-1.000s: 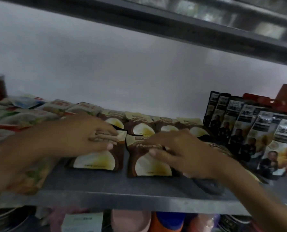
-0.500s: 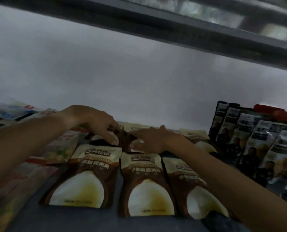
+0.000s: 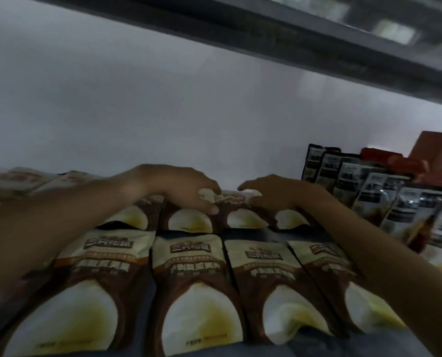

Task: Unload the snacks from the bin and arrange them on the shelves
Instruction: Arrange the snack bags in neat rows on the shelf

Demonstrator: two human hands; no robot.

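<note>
Brown-and-cream snack packets lie flat in two rows on the grey shelf (image 3: 147, 338). The front row (image 3: 191, 287) fills the lower view. Both my hands reach over it to the back row (image 3: 189, 220). My left hand (image 3: 178, 186) rests on the top edge of a back-row packet, thumb and fingers pinching it. My right hand (image 3: 274, 194) presses down on the neighbouring back-row packet (image 3: 243, 217), fingers curled over its top. The bin is out of view.
Black-and-silver pouches (image 3: 384, 199) stand upright in a slanted row at the right, with red packs (image 3: 400, 161) behind them. Pale packets (image 3: 21, 179) lie at the far left. A white wall closes the back. The upper shelf (image 3: 292, 37) hangs overhead.
The view has moved closer and lower over the shelf. Both hands have gone from the front packets to the back row, and a fourth front-row packet now shows at the right.
</note>
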